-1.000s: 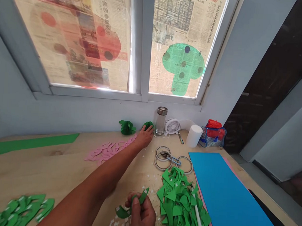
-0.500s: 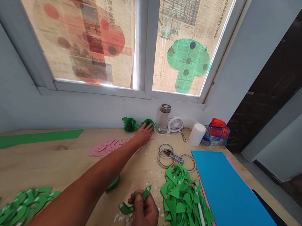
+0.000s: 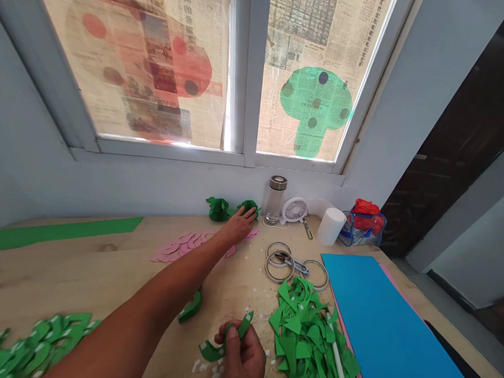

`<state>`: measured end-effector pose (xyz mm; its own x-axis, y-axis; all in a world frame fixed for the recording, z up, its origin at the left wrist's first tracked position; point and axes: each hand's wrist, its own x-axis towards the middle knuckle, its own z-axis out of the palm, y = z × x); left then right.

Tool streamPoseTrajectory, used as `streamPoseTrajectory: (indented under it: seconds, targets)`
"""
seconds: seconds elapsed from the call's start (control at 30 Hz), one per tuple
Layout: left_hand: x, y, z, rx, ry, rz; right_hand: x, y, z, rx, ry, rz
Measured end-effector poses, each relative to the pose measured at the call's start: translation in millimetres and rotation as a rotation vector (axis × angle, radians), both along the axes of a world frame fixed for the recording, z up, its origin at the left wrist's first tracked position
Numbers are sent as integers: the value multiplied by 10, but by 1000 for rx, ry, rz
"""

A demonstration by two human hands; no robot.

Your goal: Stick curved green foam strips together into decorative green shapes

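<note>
My left hand [image 3: 239,224] reaches far across the table to a dark green crumpled bundle [image 3: 250,205] by the wall, its fingers spread over the near side of it. A second green bundle [image 3: 219,209] sits just left of it. Low in the view, my right hand [image 3: 245,353] pinches a curved green strip [image 3: 211,351] with small white squares on it. Under my left forearm, partly hidden, lies another green piece [image 3: 191,307]. Pink cut pieces [image 3: 182,246] lie beside that forearm.
Green scraps [image 3: 304,336] with a white stick, tape rings [image 3: 279,266] and scissors lie right of centre. Blue sheets [image 3: 384,317] cover the right side. A bottle [image 3: 275,200], fan [image 3: 294,209] and white roll [image 3: 331,227] stand behind. Green pieces [image 3: 40,341] lie front left.
The whole view has shifted slightly. My left hand stays at the green bundle, and my right hand still holds the green strip.
</note>
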<state>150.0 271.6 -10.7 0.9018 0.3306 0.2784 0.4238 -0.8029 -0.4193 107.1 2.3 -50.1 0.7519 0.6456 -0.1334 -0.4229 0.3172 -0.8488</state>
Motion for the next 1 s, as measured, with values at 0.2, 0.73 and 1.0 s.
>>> streamPoseTrajectory:
  seconds: [0.2,0.73,1.0]
  targets:
    - [-25,-20,-1,5,5,-3,5,-3,-13,-24,-6,11]
    - [-86,-117,2,-39,-18,-18,7,-12,35,-29,-16,-1]
    - [-207,-289,113,-50,-17,-22,18,-40,29,-18,-50,35]
